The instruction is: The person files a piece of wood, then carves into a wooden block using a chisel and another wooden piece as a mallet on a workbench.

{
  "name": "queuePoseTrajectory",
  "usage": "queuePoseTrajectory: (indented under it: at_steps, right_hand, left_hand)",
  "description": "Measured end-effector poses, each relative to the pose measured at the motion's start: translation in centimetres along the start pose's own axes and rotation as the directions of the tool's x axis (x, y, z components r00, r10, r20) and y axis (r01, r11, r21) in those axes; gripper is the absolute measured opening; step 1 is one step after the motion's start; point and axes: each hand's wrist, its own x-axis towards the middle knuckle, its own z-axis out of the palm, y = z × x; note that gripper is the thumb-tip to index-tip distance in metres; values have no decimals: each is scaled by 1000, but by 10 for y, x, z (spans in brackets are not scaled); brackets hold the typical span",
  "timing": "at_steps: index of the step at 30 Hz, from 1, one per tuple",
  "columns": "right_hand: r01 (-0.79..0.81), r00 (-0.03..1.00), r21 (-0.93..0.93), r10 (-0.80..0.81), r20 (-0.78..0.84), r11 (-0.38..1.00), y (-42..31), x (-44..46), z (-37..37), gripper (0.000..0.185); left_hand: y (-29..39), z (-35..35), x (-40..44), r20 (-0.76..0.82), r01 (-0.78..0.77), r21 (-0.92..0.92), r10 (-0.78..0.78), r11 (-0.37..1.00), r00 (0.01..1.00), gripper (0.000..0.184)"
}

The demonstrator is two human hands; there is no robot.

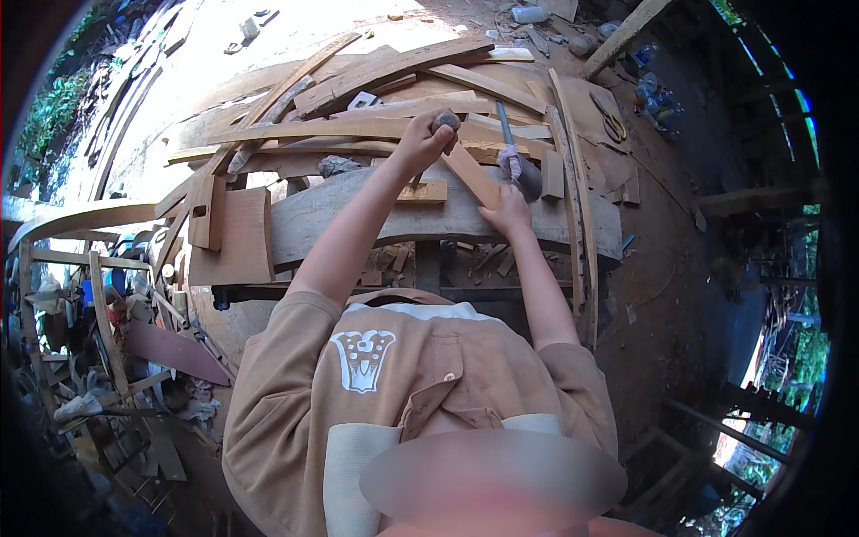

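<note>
My left hand (429,141) is closed around a tool with a round, dark grey end (445,122); the rest of the tool is mostly hidden by the fingers. Just to the right, my right hand (510,213) grips the near end of a flat, light-brown wooden piece (472,174). This piece slants up and left toward my left hand, over a thick grey plank (344,210). A short yellowish block (422,191) lies on the plank, left of the held piece. Beyond my right hand is a dark cylindrical object (529,179) beside a cloth-wrapped bar (508,159).
Long wooden strips (340,128) are piled across the far side. A brown board (255,237) and a slotted block (207,213) sit at the left. Scissors-like tools (614,125) lie at the far right. Long upright strips (580,206) flank the plank's right end.
</note>
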Motion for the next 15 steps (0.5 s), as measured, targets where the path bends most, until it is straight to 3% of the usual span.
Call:
queuePoseTrajectory:
  at_steps: [1,3,5,6,8,9,11,12,13,14,15]
  right_hand:
    - [13,1000,-40,-13,-5,999,2,1,2,53]
    - [31,999,-79,-32,-9,996,6,5,7,55]
    - [145,974,67,-130,-187,987,2,5,5,55]
    - [146,974,69,-131,-183,987,1,8,4,55]
    - [232,949,307,-145,-281,923,-14,18,-15,52]
    - [230,950,310,-144,-278,922,-24,22,-25,52]
    - [210,971,736,-46,-236,644,-50,28,-51,49]
    - [208,971,737,-44,-236,643,-66,29,-67,49]
    - [287,957,840,-96,-275,461,-82,30,-83,50]
    - [348,937,902,-137,-323,255,-94,32,-94,50]
    - [348,936,902,-138,-323,255,-102,35,-101,50]
  left_hand:
    - [0,0,0,8,35,15,-35,999,999,63]
    - [-3,0,0,0,23,0,-23,1000,1000,63]
    - [-2,-1,-1,-9,17,-15,-17,1000,1000,63]
    - [-3,-1,-1,-8,30,-22,-31,999,1000,63]
    - [-1,-2,-1,-6,47,-27,-47,999,999,64]
    - [0,-2,-1,-10,53,-35,-54,998,999,60]
    - [0,-3,-2,-13,62,-44,-63,997,998,57]
    - [1,-4,-2,-20,42,80,-40,996,999,44]
    - [1,-4,-2,-23,20,203,-16,979,1000,32]
    - [2,-2,-4,-22,21,204,-16,979,1000,32]
    - [3,1,-9,-57,93,250,-81,964,995,29]
